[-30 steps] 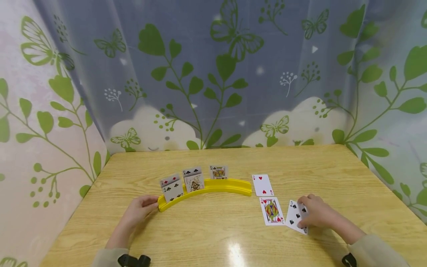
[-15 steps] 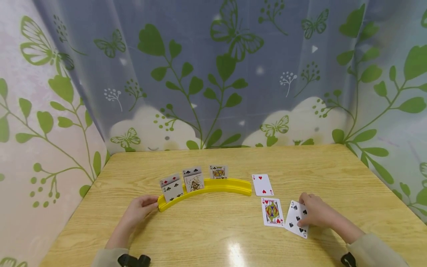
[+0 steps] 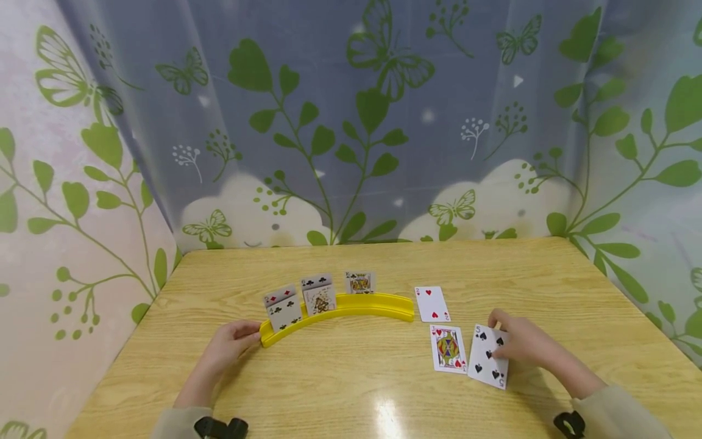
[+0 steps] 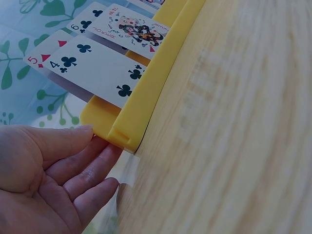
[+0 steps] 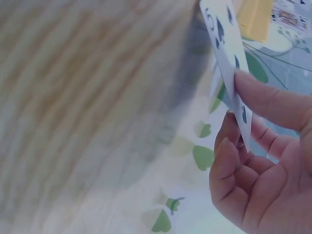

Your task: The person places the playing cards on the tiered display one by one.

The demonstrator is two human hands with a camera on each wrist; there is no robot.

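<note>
My left hand (image 3: pixel 227 349) pinches the left end of a curved yellow card holder (image 3: pixel 373 305); the left wrist view has the thumb on one side and the fingers beyond. In the holder stand a four of clubs (image 4: pixel 92 70) before a five of diamonds (image 4: pixel 36 57), a joker (image 4: pixel 129 30) before a six of clubs (image 4: pixel 80 23), and a king of clubs (image 3: pixel 359 283). My right hand (image 3: pixel 526 344) holds a five of spades (image 3: pixel 482 363) between thumb and fingers, raised off the table in the right wrist view.
Right of the holder, a two of hearts (image 3: pixel 431 304) lies face up, with a jack of hearts (image 3: pixel 448 347) nearer me. The wooden table (image 3: pixel 329 390) ends against a patterned curtain (image 3: pixel 329 152) at the back and sides.
My right hand has lifted the five of spades and turned it more upright. The jack of hearts has shifted slightly right. My left hand and the holder have stayed put.
</note>
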